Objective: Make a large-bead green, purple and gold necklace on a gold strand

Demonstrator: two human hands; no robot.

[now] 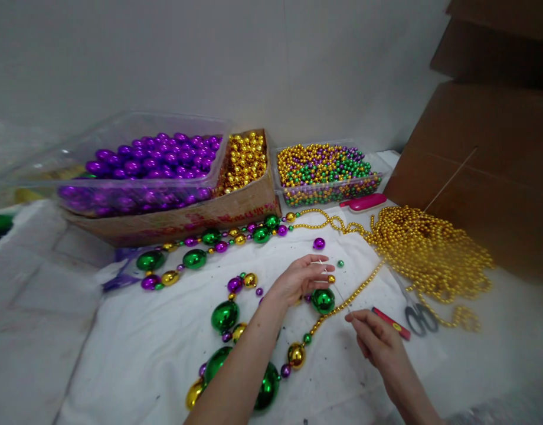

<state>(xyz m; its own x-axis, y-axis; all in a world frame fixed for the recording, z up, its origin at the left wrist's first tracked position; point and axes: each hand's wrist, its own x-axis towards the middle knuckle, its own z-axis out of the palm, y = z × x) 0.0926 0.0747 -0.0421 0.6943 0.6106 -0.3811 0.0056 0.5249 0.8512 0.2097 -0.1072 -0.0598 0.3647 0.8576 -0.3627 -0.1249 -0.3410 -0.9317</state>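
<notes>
My left hand (304,277) is over the middle of the white cloth, its fingers curled around a thin white thread. A small gold bead (331,278) is at its fingertips, and a large green bead (323,301) lies just below them. My right hand (375,336), lower right, pinches a fine line that runs faintly up toward the left hand. Under my left forearm lies a bead necklace with green, gold and purple beads, such as this gold bead (297,355). A loose purple bead (319,243) and a small green bead (340,263) rest beyond the left hand.
Purple beads (160,156) fill a clear bin at the back left, beside gold beads (247,159) in a carton. A tray of small mixed beads (324,171), a pile of gold bead strands (426,251), scissors (421,319), a red tool (391,323) and a large cardboard box (488,177) stand right.
</notes>
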